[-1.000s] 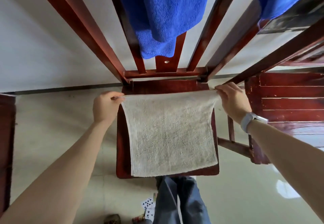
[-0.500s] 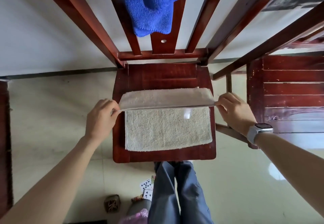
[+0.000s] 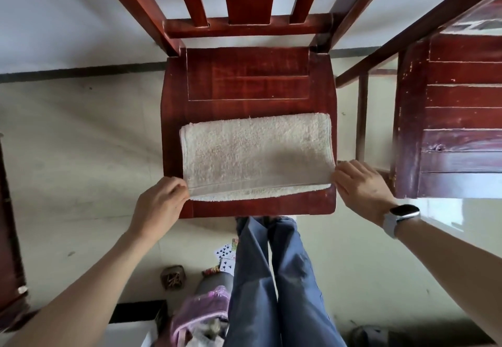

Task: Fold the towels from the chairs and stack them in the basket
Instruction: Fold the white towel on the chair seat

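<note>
Cream towel (image 3: 255, 154), plain, on dark red-brown chair (image 3: 247, 80). Blue-grey trousers (image 3: 274, 278). Floor (image 3: 81, 140) pale beige.

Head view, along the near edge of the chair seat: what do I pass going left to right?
Left hand pinching the towel corner → folded beige terry towel on the red-brown wooden chair seat → right hand at the other corner → white-strapped smartwatch → second red wooden chair.

- Folded in half on the seat of the dark red wooden chair (image 3: 247, 80): a cream terry towel (image 3: 256, 154), toward the seat's front edge.
- Pinching the towel's near-left corner: left hand (image 3: 159, 205).
- Pinching its near-right corner: right hand (image 3: 362, 186), watch on the wrist.
</note>
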`<action>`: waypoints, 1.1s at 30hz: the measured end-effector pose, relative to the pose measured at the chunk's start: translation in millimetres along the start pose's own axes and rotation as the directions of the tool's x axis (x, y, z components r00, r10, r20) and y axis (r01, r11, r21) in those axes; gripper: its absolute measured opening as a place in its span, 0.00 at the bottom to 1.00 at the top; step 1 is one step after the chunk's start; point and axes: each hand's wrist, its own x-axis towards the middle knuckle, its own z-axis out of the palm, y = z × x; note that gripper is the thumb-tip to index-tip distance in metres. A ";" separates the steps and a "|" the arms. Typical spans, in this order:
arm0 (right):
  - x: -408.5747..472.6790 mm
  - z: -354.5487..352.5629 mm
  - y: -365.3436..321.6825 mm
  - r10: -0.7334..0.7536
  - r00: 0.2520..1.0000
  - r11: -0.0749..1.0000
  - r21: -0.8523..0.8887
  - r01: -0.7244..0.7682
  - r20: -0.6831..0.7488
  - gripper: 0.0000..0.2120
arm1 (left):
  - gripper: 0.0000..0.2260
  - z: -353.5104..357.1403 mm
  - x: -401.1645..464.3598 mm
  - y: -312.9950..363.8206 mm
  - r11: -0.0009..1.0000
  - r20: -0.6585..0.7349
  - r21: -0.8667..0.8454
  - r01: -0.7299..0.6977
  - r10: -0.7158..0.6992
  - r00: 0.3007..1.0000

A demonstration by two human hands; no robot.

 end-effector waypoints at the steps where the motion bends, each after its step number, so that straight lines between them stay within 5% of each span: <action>1: -4.1 2.5 -0.6 -0.002 1.000 1.000 0.001 0.002 0.013 0.05 | 0.03 2.1 -3.3 1.7 1.000 0.007 0.008 -0.006 0.006 1.000; 16: -19.8 30.3 -5.6 0.051 0.995 0.995 -0.086 -0.043 0.091 0.02 | 0.12 41.4 -15.2 0.4 0.999 0.109 0.051 0.008 -0.013 0.994; 18: -20.5 34.4 -7.5 0.094 0.985 0.989 -0.124 -0.077 0.141 0.09 | 0.12 44.8 -14.9 0.3 0.997 0.125 0.078 0.009 -0.019 0.992; 22: -23.4 28.3 -12.1 0.150 0.966 0.978 -0.177 -0.114 0.210 0.10 | 0.04 42.5 -16.6 3.1 0.993 0.149 0.112 -0.026 0.009 0.989; 24: -23.7 20.1 -18.2 0.148 0.976 0.978 -0.169 -0.120 0.160 0.04 | 0.10 39.0 -15.9 10.0 0.994 0.120 0.106 0.013 -0.026 0.992; 30: 21.7 23.8 -54.4 0.126 0.992 0.987 -0.098 -0.125 0.012 0.13 | 0.09 44.8 27.0 46.1 0.998 -0.066 0.061 0.035 -0.031 0.997; 33: 64.3 37.4 -72.3 0.159 0.986 0.978 -0.141 -0.151 0.048 0.21 | 0.16 54.6 66.9 60.3 0.985 -0.092 0.048 0.164 -0.159 0.983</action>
